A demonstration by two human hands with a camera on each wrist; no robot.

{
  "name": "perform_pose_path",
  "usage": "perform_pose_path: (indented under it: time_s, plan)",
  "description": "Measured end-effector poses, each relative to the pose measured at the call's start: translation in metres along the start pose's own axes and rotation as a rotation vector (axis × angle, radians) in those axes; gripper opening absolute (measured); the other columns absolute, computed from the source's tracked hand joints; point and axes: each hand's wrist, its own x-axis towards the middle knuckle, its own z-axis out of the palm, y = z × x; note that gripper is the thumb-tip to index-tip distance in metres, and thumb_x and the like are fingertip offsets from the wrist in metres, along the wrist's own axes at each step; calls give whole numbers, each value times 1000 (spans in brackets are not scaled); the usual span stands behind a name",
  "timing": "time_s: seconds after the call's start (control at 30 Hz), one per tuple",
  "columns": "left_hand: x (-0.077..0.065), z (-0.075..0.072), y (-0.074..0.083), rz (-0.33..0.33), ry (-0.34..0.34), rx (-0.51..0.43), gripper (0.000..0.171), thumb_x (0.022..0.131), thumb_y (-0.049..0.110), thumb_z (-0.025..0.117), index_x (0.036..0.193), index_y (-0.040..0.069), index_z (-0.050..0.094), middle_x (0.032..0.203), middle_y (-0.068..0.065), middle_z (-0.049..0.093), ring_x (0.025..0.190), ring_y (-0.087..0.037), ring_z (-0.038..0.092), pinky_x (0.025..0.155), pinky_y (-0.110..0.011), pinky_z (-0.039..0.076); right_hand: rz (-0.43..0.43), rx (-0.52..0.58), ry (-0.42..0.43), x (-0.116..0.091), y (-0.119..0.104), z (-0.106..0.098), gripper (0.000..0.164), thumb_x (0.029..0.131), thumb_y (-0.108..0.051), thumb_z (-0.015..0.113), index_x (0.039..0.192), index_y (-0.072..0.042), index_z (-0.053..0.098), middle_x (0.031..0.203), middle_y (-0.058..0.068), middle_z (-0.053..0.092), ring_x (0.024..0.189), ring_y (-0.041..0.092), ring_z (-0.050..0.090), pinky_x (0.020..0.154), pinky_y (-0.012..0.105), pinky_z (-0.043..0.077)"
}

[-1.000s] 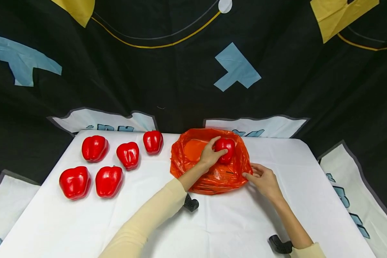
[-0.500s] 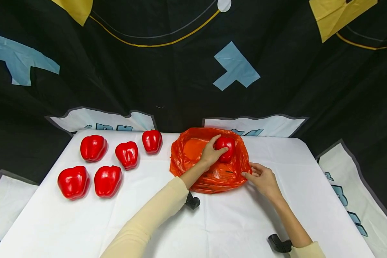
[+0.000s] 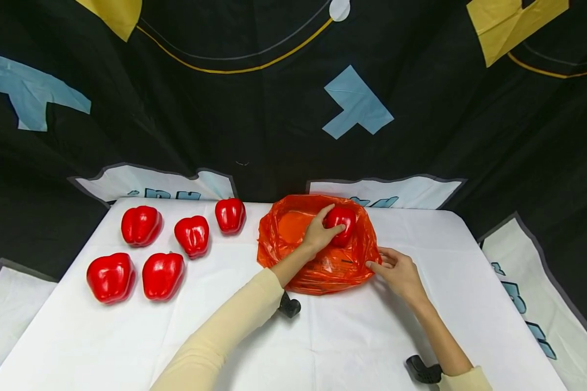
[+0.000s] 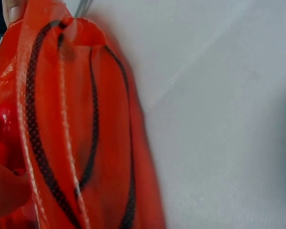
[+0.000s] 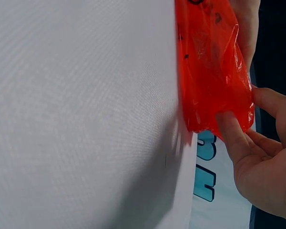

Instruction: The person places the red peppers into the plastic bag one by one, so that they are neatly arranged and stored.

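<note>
A shiny red bell pepper (image 3: pixel 341 227) sits inside the right part of an orange plastic bag (image 3: pixel 318 274), whose mouth is spread wide. My left hand (image 3: pixel 318 234) reaches over the near rim and grips that pepper, thumb on its near side and fingers on its far left. At the bag's right edge, my right hand (image 3: pixel 401 274) pinches the rim between thumb and fingers. The right wrist view shows this hand (image 5: pixel 267 148) with the bag's film (image 5: pixel 214 86) between its digits. In the left wrist view the bag's side (image 4: pixel 81 129) hides most of the left hand (image 4: pixel 7 191).
Several more red bell peppers (image 3: pixel 162 276) lie on the left half of the white-covered table (image 3: pixel 283 353). A dark printed curtain (image 3: pixel 274 125) hangs right behind the table's back edge. Black wrist-worn devices (image 3: pixel 423 370) show under both forearms.
Almost nothing differs: both hands keep their places at the pepper and the bag's rim. The whole head view shifts very slightly.
</note>
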Motion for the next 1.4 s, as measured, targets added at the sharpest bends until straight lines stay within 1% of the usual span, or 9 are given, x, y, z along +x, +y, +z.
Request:
perform_pose_path:
  time_s: [0.17, 0.3, 0.43, 0.6, 0.73, 0.83, 1.03, 1.23, 1.4]
  plan:
    - [-3, -5, 1, 14, -8, -14, 64, 93, 21, 72, 151, 26, 44, 147, -10, 48, 127, -34, 47, 100, -48, 48, 5, -3, 6, 0, -1, 0, 54, 91, -18, 76, 133, 9, 57, 117, 24, 67, 105, 32, 68, 76, 15, 53]
    - [-8, -11, 2, 37, -26, -29, 64, 94, 19, 71, 151, 24, 44, 148, -10, 47, 127, -33, 48, 98, -46, 50, 4, -16, 10, 0, -2, 0, 54, 91, -19, 76, 133, 9, 57, 116, 23, 68, 105, 32, 68, 76, 15, 52]
    - [-14, -20, 3, 57, -42, -50, 63, 94, 17, 71, 151, 23, 44, 149, -12, 44, 131, -35, 47, 99, -45, 50, -1, -21, 10, -1, -1, -1, 54, 91, -19, 76, 133, 9, 57, 116, 24, 68, 106, 33, 67, 76, 15, 52]
    - [-24, -36, 5, 89, -64, -70, 63, 94, 18, 71, 151, 22, 44, 151, -16, 40, 134, -37, 44, 104, -45, 45, 5, -12, 10, -2, 0, -1, 56, 91, -21, 76, 133, 9, 56, 117, 24, 67, 107, 33, 67, 77, 14, 52]
    - [-33, -52, 5, 117, -81, -93, 64, 94, 18, 71, 151, 19, 43, 151, -18, 39, 136, -39, 42, 106, -45, 44, 17, -6, 6, -2, 0, -1, 58, 90, -23, 77, 134, 9, 56, 117, 23, 67, 106, 31, 68, 77, 14, 52]
    - [-42, -67, 6, 126, -86, -102, 64, 94, 19, 71, 151, 19, 42, 151, -17, 40, 136, -38, 42, 105, -47, 44, 23, -6, 3, -2, 0, -1, 59, 90, -24, 77, 134, 9, 56, 116, 23, 68, 105, 31, 68, 77, 15, 52]
    - [-61, -98, 8, 132, -78, -74, 64, 94, 24, 71, 151, 21, 43, 149, -14, 44, 133, -34, 46, 103, -48, 45, 28, -8, 4, -2, 0, -1, 60, 90, -26, 77, 134, 9, 56, 115, 21, 68, 104, 29, 69, 76, 15, 52]
    - [-83, -130, 8, 178, -102, -77, 63, 95, 21, 69, 151, 17, 42, 146, -12, 49, 131, -34, 49, 99, -45, 49, 26, 3, 1, -2, 0, -2, 60, 90, -27, 77, 134, 9, 56, 116, 23, 67, 104, 29, 69, 77, 16, 52]
    - [-101, -157, 7, 190, -95, -84, 63, 95, 20, 69, 151, 15, 41, 146, -15, 48, 132, -36, 47, 96, -51, 50, 29, 1, 1, -2, 1, -2, 59, 91, -27, 76, 134, 9, 56, 117, 22, 68, 104, 29, 69, 77, 16, 52]
